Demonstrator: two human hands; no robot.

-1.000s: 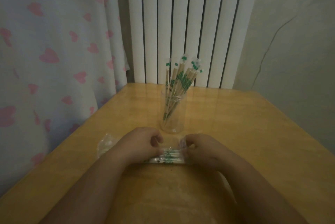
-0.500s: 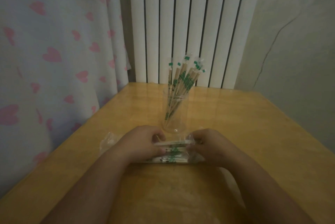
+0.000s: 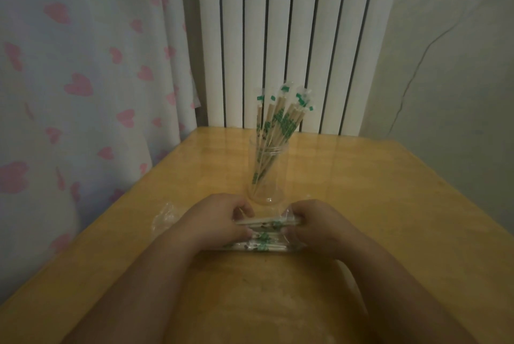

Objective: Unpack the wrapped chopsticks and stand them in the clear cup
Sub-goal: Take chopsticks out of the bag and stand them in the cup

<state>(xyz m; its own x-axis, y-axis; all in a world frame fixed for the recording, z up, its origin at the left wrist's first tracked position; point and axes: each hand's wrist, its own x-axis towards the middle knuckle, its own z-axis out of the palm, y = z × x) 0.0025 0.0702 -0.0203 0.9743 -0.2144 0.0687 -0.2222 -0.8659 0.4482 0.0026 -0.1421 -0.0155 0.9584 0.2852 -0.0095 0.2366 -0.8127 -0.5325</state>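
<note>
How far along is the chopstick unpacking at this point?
Done: a bunch of wrapped chopsticks stands in the clear cup. In hand: the left hand and right hand pinch the two ends of one wrapped pair just above the plastic pack on the table. Left: that pair has to go into the cup, and several more pairs lie in the pack.

Forearms converge, left hand (image 3: pixel 214 221) and right hand (image 3: pixel 319 224) knuckles-up, fingers curled, pinching opposite ends of wrapped chopsticks (image 3: pixel 267 223).
</note>
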